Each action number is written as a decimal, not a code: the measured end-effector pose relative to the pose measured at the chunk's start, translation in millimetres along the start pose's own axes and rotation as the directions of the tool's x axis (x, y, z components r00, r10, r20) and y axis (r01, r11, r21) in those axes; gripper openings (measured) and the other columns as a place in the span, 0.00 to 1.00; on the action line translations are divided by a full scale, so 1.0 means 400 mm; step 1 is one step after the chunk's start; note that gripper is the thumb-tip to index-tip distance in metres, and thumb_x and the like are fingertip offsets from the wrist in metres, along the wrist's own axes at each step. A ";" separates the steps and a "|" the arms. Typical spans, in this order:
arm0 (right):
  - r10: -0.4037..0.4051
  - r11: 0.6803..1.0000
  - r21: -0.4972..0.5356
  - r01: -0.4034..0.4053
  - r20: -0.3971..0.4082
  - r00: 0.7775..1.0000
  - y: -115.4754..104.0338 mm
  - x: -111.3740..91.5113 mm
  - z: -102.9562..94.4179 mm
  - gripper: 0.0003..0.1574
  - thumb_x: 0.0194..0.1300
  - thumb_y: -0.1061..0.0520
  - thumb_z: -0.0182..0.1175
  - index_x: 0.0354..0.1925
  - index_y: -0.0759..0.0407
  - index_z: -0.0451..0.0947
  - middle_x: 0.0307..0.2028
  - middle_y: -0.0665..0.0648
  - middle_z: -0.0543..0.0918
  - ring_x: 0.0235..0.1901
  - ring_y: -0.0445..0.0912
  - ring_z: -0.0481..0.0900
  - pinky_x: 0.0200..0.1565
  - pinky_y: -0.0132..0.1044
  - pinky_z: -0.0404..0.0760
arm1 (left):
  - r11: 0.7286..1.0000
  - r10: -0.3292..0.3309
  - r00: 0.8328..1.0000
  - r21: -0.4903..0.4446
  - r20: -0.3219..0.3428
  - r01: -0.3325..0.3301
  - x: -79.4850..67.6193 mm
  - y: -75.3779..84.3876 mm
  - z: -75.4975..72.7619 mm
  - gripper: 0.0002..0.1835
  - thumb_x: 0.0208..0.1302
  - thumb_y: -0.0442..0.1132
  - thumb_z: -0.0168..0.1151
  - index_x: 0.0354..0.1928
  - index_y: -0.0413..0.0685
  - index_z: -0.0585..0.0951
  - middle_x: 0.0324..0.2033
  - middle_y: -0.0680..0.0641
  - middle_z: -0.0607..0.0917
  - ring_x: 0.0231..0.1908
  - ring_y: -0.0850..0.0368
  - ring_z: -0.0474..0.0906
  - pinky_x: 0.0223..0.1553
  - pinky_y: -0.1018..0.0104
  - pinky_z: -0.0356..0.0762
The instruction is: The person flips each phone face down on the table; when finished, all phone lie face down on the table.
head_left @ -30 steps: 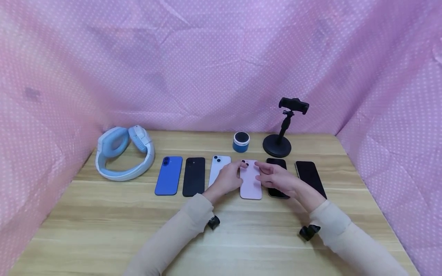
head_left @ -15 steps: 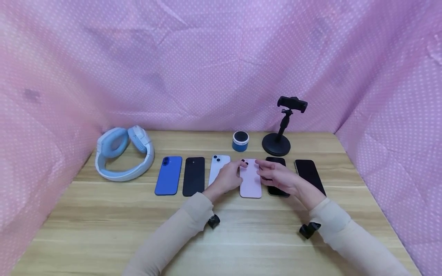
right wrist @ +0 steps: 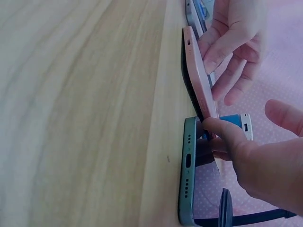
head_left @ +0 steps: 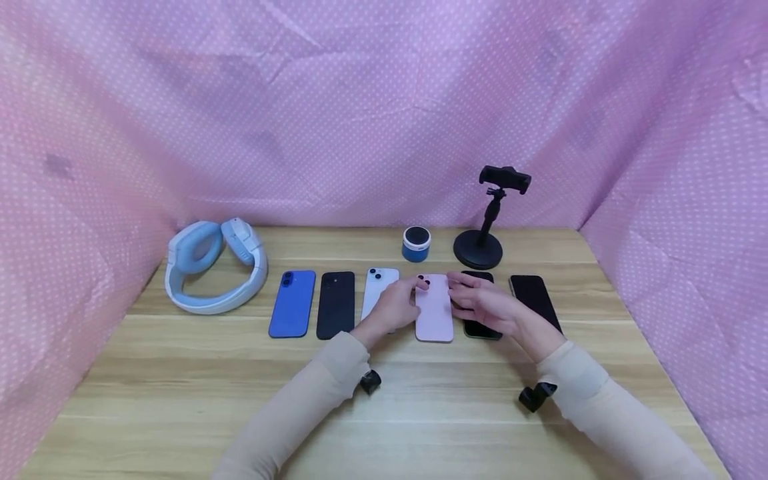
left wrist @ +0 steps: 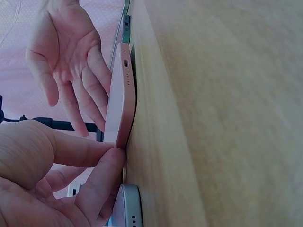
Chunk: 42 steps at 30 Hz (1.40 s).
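A pink phone (head_left: pixel 435 313) lies back up near the middle of a row of phones, a dark strip of shadow along its underside in the right wrist view. My left hand (head_left: pixel 395 305) reaches over the white phone (head_left: pixel 373 290) and pinches the pink phone's left edge, its fingertips (left wrist: pixel 113 158) together there. My right hand (head_left: pixel 489 303) comes in from the other side, fingers fairly straight, over a dark-screened phone (head_left: pixel 480 330) with a green frame. In the right wrist view, its fingertips (right wrist: pixel 215 125) are right at the pink phone's far corner.
To the left lie a black phone (head_left: pixel 336 307) and a blue phone (head_left: pixel 292 307), beside light-blue headphones (head_left: pixel 219 303). Another dark-screened phone (head_left: pixel 536 300) is at right. Behind the row stand a small blue speaker (head_left: pixel 416 245) and a black phone stand (head_left: pixel 478 250) before pink dotted cloth (head_left: pixel 360 133).
The right fingers have shifted slightly to the right, overlapping the pink phone less. The left hand keeps its place at the left edge, and the whole head view has drifted slightly.
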State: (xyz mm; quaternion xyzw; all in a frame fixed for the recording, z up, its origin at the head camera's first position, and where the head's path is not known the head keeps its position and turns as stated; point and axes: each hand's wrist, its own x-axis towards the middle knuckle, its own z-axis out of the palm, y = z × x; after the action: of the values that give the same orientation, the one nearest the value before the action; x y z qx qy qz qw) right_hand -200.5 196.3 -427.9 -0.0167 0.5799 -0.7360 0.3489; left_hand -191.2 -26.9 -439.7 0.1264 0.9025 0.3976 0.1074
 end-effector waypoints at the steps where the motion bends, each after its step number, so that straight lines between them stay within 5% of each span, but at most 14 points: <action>1: -0.002 1.000 0.012 0.002 0.001 1.000 -0.001 0.000 -0.003 0.42 0.79 0.66 0.44 0.81 0.63 0.35 0.80 0.63 0.42 0.76 0.56 0.49 0.72 0.54 0.58 | 1.000 -0.001 1.000 -0.002 0.005 0.001 0.002 0.001 -0.001 0.24 0.59 0.22 0.64 0.59 0.44 0.82 0.56 0.46 0.82 0.44 0.53 0.76 0.46 0.66 0.78; 7: -0.004 0.996 0.090 0.007 -0.025 1.000 -0.014 -0.006 -0.016 0.42 0.80 0.64 0.44 0.81 0.59 0.36 0.80 0.62 0.45 0.76 0.54 0.52 0.72 0.53 0.59 | 0.999 0.019 0.999 -0.030 0.028 -0.018 0.018 0.003 -0.006 0.24 0.60 0.23 0.64 0.59 0.45 0.81 0.61 0.45 0.80 0.57 0.52 0.75 0.62 0.58 0.74; 17: -0.010 0.988 0.155 0.019 -0.060 0.998 -0.007 -0.028 0.009 0.45 0.80 0.64 0.45 0.82 0.51 0.33 0.79 0.63 0.46 0.75 0.54 0.56 0.72 0.52 0.59 | 0.998 0.044 0.998 -0.057 0.052 -0.041 -0.001 -0.022 -0.011 0.22 0.62 0.24 0.64 0.59 0.43 0.82 0.54 0.46 0.82 0.32 0.56 0.74 0.31 0.69 0.74; 30: -0.040 0.976 0.213 0.051 -0.055 0.998 0.015 -0.029 -0.008 0.41 0.79 0.66 0.43 0.81 0.60 0.37 0.77 0.68 0.51 0.69 0.51 0.68 0.68 0.43 0.69 | 0.996 0.042 0.996 -0.077 0.076 -0.036 -0.005 -0.032 -0.006 0.27 0.66 0.25 0.62 0.67 0.40 0.76 0.59 0.44 0.80 0.28 0.60 0.75 0.27 0.72 0.74; 37: -0.068 0.966 0.245 0.083 -0.070 0.995 0.017 -0.016 -0.001 0.39 0.79 0.68 0.44 0.81 0.61 0.42 0.73 0.65 0.63 0.62 0.48 0.77 0.64 0.42 0.74 | 0.994 0.068 0.994 -0.092 0.086 -0.060 -0.013 -0.031 -0.013 0.27 0.68 0.27 0.60 0.69 0.38 0.74 0.58 0.43 0.80 0.27 0.61 0.74 0.24 0.72 0.71; 42: -0.080 0.973 0.211 0.089 -0.052 0.995 0.019 -0.013 -0.002 0.37 0.80 0.67 0.41 0.80 0.63 0.42 0.76 0.67 0.56 0.62 0.48 0.76 0.65 0.42 0.73 | 0.994 0.074 0.992 -0.089 0.100 -0.065 -0.015 -0.034 -0.009 0.27 0.69 0.31 0.62 0.70 0.39 0.73 0.59 0.43 0.79 0.29 0.62 0.74 0.25 0.72 0.73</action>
State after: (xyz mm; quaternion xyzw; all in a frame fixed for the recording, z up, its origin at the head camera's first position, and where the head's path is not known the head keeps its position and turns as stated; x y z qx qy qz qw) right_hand -193.3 199.1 -432.9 0.0121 0.5038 -0.8083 0.3045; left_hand -188.3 -40.2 -446.8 0.1735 0.8729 0.4322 0.1453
